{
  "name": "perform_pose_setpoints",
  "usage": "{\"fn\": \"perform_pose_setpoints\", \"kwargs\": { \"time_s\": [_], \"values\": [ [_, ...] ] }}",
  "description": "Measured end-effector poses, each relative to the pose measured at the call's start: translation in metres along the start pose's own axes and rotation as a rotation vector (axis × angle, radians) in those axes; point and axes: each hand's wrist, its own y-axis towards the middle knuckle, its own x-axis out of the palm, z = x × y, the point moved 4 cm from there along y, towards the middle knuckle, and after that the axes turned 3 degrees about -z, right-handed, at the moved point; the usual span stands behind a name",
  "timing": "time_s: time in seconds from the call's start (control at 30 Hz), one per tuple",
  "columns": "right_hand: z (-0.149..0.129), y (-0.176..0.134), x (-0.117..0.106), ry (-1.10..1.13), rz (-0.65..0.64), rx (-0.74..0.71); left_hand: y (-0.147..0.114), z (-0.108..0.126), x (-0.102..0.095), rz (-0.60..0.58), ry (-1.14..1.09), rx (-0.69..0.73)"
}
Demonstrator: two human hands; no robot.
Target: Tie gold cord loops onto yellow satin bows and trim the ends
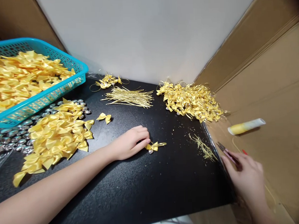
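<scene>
My left hand (pixel 133 142) rests on the black table, its fingers closed on one side of a small yellow ribbon bow (pixel 154 146). A silver bell-like bead (pixel 150 151) hangs below that bow, and a gold cord loop (pixel 161 144) sticks out to its right. Past the table's right edge, my right hand (pixel 247 174) is closed around small snips (pixel 228 155) with dark tips and dark reddish handles. The tips point up and left, slightly apart. A single bow (pixel 104 118) lies above my left wrist.
A blue basket (pixel 41 99) of bows stands at left. Nearby are loose bows (pixel 59 131) and silver beads (pixel 16 139). Gold cords (pixel 129 97) and finished bows (pixel 190 100) lie at the back. Cord scraps (pixel 203 147) and a tube (pixel 246 126) are at right, by cardboard walls.
</scene>
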Motion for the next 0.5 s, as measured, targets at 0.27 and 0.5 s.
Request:
{"fn": "perform_pose_setpoints", "kwargs": {
  "time_s": [0.27,0.5],
  "values": [
    [0.033,0.0,0.01,-0.051,-0.112,0.057,-0.001,0.0,0.0,-0.004,0.014,-0.019],
    [0.042,0.01,0.022,0.023,-0.145,-0.01,0.0,0.0,0.0,-0.012,0.021,-0.018]
  ]
}}
